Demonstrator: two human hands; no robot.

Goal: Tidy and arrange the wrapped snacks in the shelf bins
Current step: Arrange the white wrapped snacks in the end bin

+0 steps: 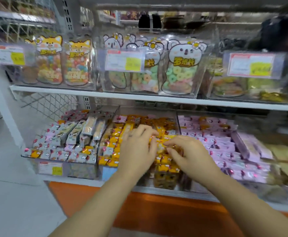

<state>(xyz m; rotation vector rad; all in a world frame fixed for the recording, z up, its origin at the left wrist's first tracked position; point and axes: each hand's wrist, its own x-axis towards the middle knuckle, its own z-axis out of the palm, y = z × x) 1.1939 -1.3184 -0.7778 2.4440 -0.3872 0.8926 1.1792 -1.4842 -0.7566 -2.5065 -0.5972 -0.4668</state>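
On the lower shelf, a clear middle bin (104, 171) holds many yellow wrapped snacks (113, 142). Both of my hands are over this bin. My left hand (137, 147) lies palm down on the yellow packets with its fingers curled at one packet. My right hand (187, 153) is beside it, with fingertips pinching a yellow wrapped snack (162, 142) between the two hands. The left bin (81, 170) holds mixed white, pink and yellow wrapped snacks (62, 147). In the right bin lie pink wrapped snacks (220, 144). The picture is blurred.
The upper shelf (139, 97) carries clear bins of gummy bags with fox (50, 60) and koala (182, 64) designs and price tags. Pale packets (285, 158) fill a bin at far right. An orange base panel (157, 212) runs below, with white floor to the left.
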